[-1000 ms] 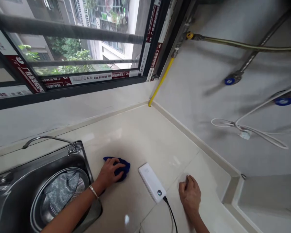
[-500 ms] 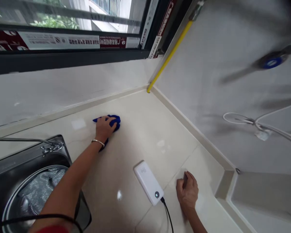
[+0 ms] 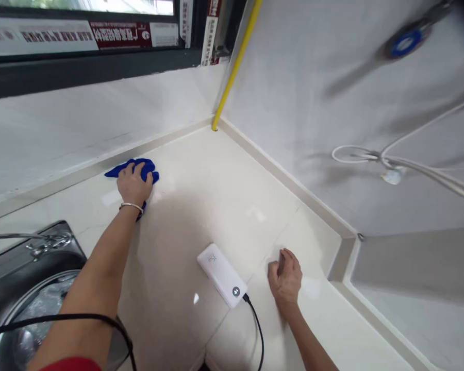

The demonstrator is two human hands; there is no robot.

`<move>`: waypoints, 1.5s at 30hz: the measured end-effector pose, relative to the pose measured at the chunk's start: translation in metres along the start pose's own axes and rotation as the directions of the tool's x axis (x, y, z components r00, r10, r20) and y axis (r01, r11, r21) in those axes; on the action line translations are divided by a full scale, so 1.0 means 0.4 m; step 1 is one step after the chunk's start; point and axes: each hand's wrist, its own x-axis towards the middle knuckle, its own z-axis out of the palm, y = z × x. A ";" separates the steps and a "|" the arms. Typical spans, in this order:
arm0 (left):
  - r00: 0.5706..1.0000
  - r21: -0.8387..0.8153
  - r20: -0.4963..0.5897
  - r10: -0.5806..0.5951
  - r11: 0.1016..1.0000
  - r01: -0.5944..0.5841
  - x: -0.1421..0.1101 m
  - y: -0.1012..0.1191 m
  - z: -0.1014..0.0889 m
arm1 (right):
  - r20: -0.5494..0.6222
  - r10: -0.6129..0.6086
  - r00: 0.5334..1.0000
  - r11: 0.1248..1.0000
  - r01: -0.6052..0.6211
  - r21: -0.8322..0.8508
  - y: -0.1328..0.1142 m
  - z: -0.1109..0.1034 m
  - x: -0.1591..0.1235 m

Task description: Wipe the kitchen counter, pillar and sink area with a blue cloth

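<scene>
My left hand (image 3: 134, 184) is closed on a blue cloth (image 3: 145, 167) and presses it down on the pale, glossy countertop (image 3: 170, 221), close to the low upstand below the window. Parts of the cloth stick out past my fingers and under the wrist, where a silver bangle sits. My right hand (image 3: 286, 278) rests on the counter with its fingers loosely curled; I see nothing in it. Between the two hands, nearer the right one, lies a white power bank (image 3: 222, 275) with a lit display and a black cable (image 3: 260, 330) plugged into one end.
A steel sink (image 3: 27, 273) with a tap (image 3: 48, 245) is at the lower left, partly behind my left arm. A black cable (image 3: 62, 317) crosses over that arm. At the back corner a yellow pipe (image 3: 235, 67) rises. Looped white cables (image 3: 375, 156) hang along the right wall.
My left hand has slid the blue cloth toward the upstand below the window. The view has shifted to the right and down. My right hand stays in place on the counter.
</scene>
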 end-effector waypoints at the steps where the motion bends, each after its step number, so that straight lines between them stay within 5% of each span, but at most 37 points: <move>1: 1.000 0.005 0.019 0.024 1.000 -0.024 -0.024 0.008 -0.011 | -0.005 0.006 1.000 1.000 -0.006 0.003 -0.002 0.001 0.000; 8: 0.952 -0.021 0.216 0.217 0.976 -0.218 -0.282 0.046 -0.116 | -0.055 0.024 0.998 1.000 -0.023 0.016 -0.008 0.011 -0.003; 19: 0.739 -0.272 0.375 0.560 0.828 -0.489 -0.785 0.148 -0.317 | -0.091 -0.018 0.996 1.000 0.020 0.024 -0.017 0.012 -0.008; 23: 0.625 -0.400 0.439 0.645 0.763 -0.507 -0.867 0.186 -0.355 | -0.117 -0.023 0.993 0.999 0.027 0.033 -0.011 0.022 -0.013; 28: 0.500 -0.541 0.490 0.713 0.699 -0.467 -0.885 0.181 -0.380 | -0.128 -0.087 0.988 0.993 0.096 0.066 0.007 0.030 -0.019; 33: 0.565 -0.542 0.473 0.676 0.729 -0.419 -0.885 0.186 -0.358 | -0.112 -0.087 0.990 0.993 0.095 0.065 0.012 0.025 -0.014; 37: 0.675 -0.478 0.414 0.611 0.777 -0.411 -0.856 0.185 -0.315 | -0.094 -0.077 0.993 0.995 0.082 0.048 0.013 0.021 -0.014; 45: 0.940 -0.255 0.190 0.284 0.939 -0.232 -0.621 0.029 -0.251 | -0.136 -0.114 0.984 0.989 0.125 0.077 0.031 0.033 -0.020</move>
